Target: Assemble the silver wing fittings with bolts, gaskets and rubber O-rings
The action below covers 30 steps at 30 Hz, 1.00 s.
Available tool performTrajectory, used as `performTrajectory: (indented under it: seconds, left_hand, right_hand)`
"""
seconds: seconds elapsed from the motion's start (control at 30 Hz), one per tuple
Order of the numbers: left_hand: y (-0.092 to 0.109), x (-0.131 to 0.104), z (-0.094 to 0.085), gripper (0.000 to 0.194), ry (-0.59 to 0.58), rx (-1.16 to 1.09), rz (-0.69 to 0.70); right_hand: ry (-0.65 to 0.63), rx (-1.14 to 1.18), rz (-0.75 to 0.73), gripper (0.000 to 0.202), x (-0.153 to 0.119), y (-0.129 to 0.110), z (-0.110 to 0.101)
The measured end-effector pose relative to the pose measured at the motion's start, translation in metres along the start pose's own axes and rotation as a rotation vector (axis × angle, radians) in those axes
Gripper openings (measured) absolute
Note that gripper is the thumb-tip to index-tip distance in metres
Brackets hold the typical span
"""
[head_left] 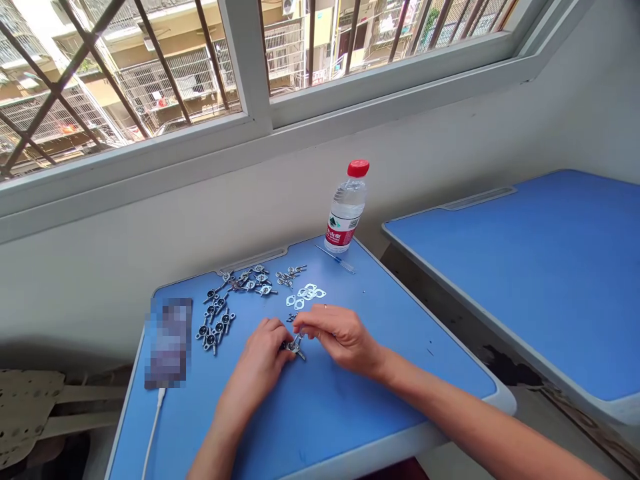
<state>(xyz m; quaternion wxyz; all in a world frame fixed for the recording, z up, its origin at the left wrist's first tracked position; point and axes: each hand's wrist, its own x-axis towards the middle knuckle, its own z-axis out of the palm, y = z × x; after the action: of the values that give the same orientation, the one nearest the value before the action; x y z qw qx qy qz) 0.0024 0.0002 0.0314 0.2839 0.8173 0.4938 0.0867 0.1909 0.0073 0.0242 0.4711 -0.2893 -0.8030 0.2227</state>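
Note:
At the front middle of the blue desk (380, 413), my left hand (263, 353) is closed on a small metal fitting (295, 347) and holds it against the desktop. My right hand (345, 333) pinches just above that fitting; a small shiny piece shows under its fingertips, too small to name. Close behind the fingers are tiny dark screws (291, 318). Flat oval metal plates (310, 292) with round holes lie beyond them. Small metal pieces with stems (287, 277) form a little pile farther back.
Several black-centred metal fittings (219, 325) lie left of my hands, with more metal fittings (257, 280) behind. A pixelated phone-like slab (169, 343) with a white cable (151, 430) is at the left edge. A water bottle (345, 213) and thin blue-and-clear rod (336, 259) occupy the back corner.

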Motion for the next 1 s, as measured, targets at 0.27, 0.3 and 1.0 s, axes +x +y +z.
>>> performTrajectory:
  seconds: [0.27,0.3,1.0]
  left_hand:
    - [0.008,-0.003,-0.007,0.017,-0.01,0.096,-0.006]
    - [0.009,-0.004,-0.007,0.021,-0.014,0.116,-0.001]
    - [0.002,-0.004,-0.004,0.015,0.007,0.051,-0.001]
  right_hand:
    - [0.029,0.202,0.177,0.018,-0.005,0.011,0.003]
    - [0.043,0.225,0.213,0.018,-0.005,0.011,0.004]
    - [0.271,1.063,0.467,0.014,0.037,-0.086,-0.073]
